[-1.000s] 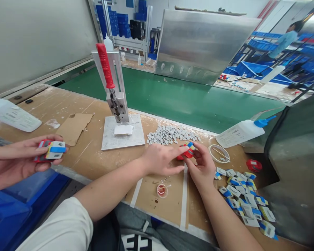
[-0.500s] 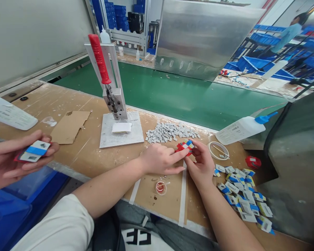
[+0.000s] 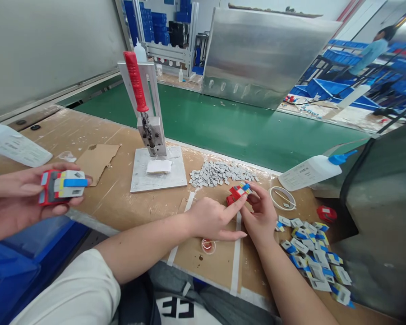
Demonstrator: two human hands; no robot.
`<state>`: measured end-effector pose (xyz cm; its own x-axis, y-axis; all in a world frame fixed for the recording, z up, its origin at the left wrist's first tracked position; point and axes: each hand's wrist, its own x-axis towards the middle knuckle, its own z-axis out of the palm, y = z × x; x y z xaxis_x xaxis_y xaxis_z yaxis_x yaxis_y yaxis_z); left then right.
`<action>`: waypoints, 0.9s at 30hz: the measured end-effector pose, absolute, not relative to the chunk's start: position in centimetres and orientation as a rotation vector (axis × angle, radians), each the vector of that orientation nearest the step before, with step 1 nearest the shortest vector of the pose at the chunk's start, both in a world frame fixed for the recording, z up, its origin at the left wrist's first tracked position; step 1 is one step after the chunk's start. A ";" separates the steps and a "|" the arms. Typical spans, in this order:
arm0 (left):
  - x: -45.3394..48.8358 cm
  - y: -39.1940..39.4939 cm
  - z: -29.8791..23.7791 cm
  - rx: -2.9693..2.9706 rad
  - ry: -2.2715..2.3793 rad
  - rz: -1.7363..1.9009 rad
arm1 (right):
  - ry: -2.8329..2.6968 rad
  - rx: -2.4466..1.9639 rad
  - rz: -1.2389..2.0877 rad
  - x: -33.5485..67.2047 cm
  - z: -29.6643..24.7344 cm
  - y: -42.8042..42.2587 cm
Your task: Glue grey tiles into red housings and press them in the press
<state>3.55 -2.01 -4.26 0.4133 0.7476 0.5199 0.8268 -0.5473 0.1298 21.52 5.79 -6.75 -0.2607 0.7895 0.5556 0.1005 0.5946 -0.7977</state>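
My right hand (image 3: 261,212) is closed around the side of a small red plastic piece (image 3: 237,193) with white, blue and yellow parts. From the left, my left hand (image 3: 214,219) reaches to it; the index finger is stretched out and touches its top face. Another finger of that hand points out lower down, and its thumb is hidden. Behind the piece lies a spread of small grey tiles (image 3: 219,174). Just in front of my left hand is a small clear cup (image 3: 208,246) with red contents, partly covered by that hand.
At the left, another person's hand (image 3: 16,198) holds a red, grey and white block (image 3: 62,186) with a blue strip. A red-handled press (image 3: 149,131) stands mid-table. White-and-blue pieces (image 3: 313,253) lie at right near a tape ring (image 3: 282,198) and white bottle (image 3: 311,171).
The other person's hand has turned its block so the red end shows. My left index finger has shifted slightly right and down on the red piece, and my left hand now covers more of the cup.
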 end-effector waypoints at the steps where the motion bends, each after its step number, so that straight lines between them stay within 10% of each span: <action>1: 3.4 -2.0 -4.1 -2.523 -1.383 -0.862 | -1.729 -0.740 0.804 21.6 -6.8 5.8; 27: -0.6 1.0 -2.2 -2.555 -1.228 -1.057 | -2.274 -0.564 0.224 22.8 -4.3 6.4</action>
